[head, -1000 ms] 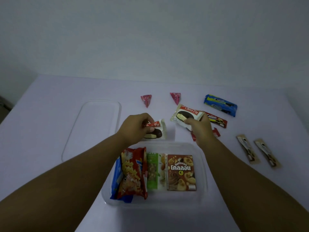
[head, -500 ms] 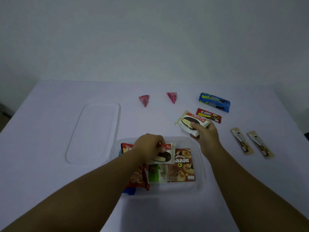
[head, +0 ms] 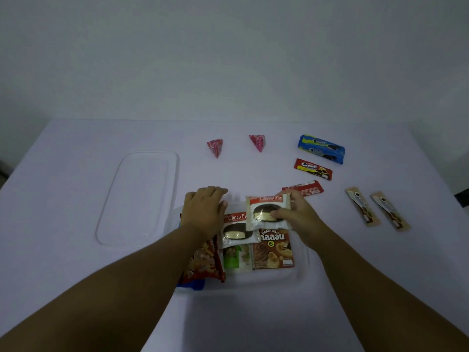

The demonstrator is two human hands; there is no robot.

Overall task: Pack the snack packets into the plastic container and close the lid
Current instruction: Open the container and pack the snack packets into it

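1. Head view: we see our right hand (head: 295, 215) pinching a Choco Pie packet (head: 266, 212) between thumb and curled fingers, holding it over the far part of the plastic container (head: 302, 273).
2. Our left hand (head: 204, 214) lies flat with relaxed, nearly straight fingers at the far left corner of the container, gripping nothing; whether it presses on anything we cannot tell.
3. Between our hands, a second Choco Pie packet (head: 236, 231) lies in the container, its upper right corner under the held one.
4. Below our wrists the container also holds a brown snack box (head: 274, 252), a green packet (head: 234, 257), a red snack bag (head: 205, 262) and a blue packet (head: 194, 285) beneath that bag.
5. Left of our left hand, the clear lid (head: 138, 199) lies flat on the table (head: 76, 262).
6. Beyond our hands lie two pink triangular packets (head: 215, 147) (head: 257, 142).
7. Beyond and right of our right hand lie a blue cookie pack (head: 321, 148), a red cookie packet (head: 313, 168) and another red packet (head: 304, 188) just behind its fingers.
8. Well right of it lie two tan stick packets (head: 363, 210) (head: 389, 210).
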